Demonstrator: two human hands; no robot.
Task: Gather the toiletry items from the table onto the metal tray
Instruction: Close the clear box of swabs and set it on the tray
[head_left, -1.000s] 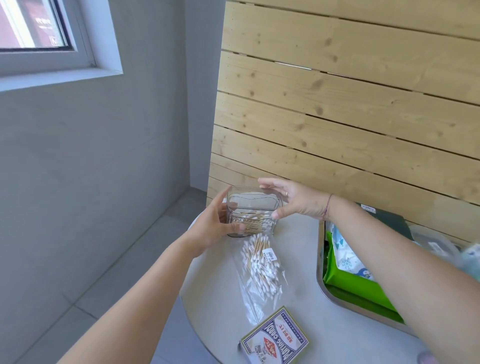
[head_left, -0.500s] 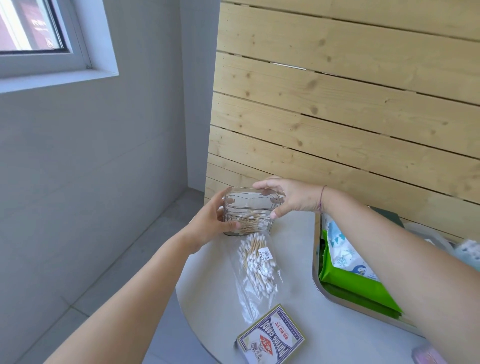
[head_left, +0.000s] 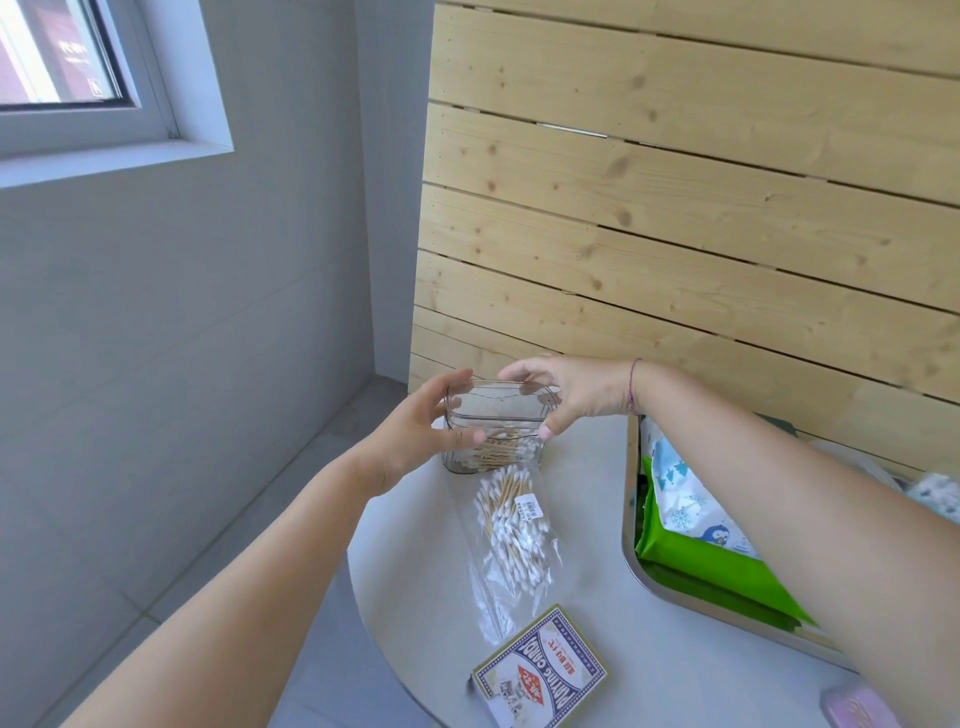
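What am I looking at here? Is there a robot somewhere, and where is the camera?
No robot: a person wears one camera on the head, looking down at their own bare hands. The left hand and right hand together hold a clear plastic box with cotton swabs in it, at the far edge of a pale table. On the table lie a clear bag of cotton swabs and a pack of playing cards. At right, a metal tray already holds a green packet.

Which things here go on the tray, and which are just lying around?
For the job:
clear box of cotton swabs, held by left hand and right hand
bag of cotton swabs
metal tray
wipes pack

Lying about:
playing cards
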